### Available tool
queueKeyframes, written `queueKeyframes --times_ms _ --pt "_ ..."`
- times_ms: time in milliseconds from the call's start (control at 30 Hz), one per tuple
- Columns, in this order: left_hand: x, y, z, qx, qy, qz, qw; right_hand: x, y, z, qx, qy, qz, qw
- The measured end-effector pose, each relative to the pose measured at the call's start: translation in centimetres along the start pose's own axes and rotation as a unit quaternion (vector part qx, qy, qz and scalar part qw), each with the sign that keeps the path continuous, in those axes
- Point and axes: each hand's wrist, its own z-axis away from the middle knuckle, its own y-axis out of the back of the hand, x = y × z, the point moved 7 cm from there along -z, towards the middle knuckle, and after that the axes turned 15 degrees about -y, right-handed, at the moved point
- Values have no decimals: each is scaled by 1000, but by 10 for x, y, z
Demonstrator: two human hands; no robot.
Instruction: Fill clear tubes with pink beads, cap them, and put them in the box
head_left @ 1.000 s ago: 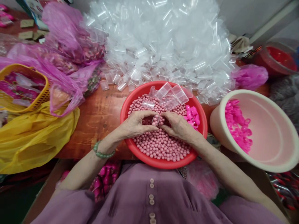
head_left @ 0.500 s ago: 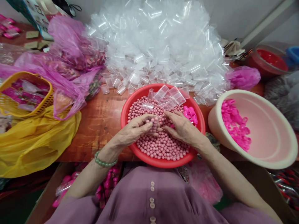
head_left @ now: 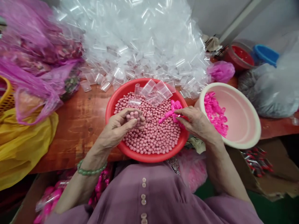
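Note:
A red basin (head_left: 112,107) full of small pink balls (head_left: 154,137) sits on the wooden table before me. My left hand (head_left: 116,129) is closed round a small clear plastic cup (head_left: 135,117) that holds several pink balls, over the basin's left side. My right hand (head_left: 195,121) pinches a bright pink plastic cap (head_left: 167,115) over the basin's right side, beside a few more pink caps (head_left: 175,105). Several empty clear cups (head_left: 155,91) lie on the balls at the basin's far edge.
A big heap of clear cups (head_left: 140,40) fills the table's back. A cream basin (head_left: 245,124) with pink caps stands at right. Pink bags (head_left: 35,62), a yellow bag (head_left: 21,146) and a yellow basket (head_left: 7,99) lie left. A red tub (head_left: 239,56) and blue lid (head_left: 266,54) stand far right.
My hands have parted: the left one now holds the cup filled with balls, and the right one has moved right and picked up a pink cap. My view has shifted right.

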Motion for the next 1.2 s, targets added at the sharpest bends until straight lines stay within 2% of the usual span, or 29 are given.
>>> queueKeyframes --times_ms 200,333,400,500,600,667,767,833,900,967,1033,1133,1200 --pt "-10 -9 -1 -23 31 -7 999 -23 -15 -11 -30 36 86 995" --pt "-14 -14 -1 -39 55 36 997 -37 -36 -22 -71 81 163 981" --pt "-15 -13 -1 -36 61 69 995 -38 -41 -25 -75 89 170 979" --pt "-18 -12 0 -47 71 103 991 -38 -33 -24 -30 94 99 990" --pt "-20 -11 -1 -51 83 119 988 -30 -16 -24 34 38 -97 994" --pt "-21 -10 -1 -44 89 127 987 -23 -10 -26 48 -33 -265 962" --pt "-21 -10 0 -44 98 144 984 -25 -14 -31 40 -127 -469 873" --pt "-21 -11 2 -45 105 158 981 -36 -19 -34 33 -158 -557 815" --pt "-22 -11 3 -45 111 169 978 -51 -25 -37 16 -172 -615 770" --pt "-23 -12 3 -50 114 172 977 -63 -30 -38 0 -174 -636 752" --pt "-24 -13 3 -54 116 170 977 -71 -32 -36 12 -162 -613 773" --pt "-24 -13 1 -36 114 172 978 -74 -24 -27 109 -124 -502 849" --pt "-24 -11 0 -9 106 173 979 -79 -17 -19 187 -71 -387 900"
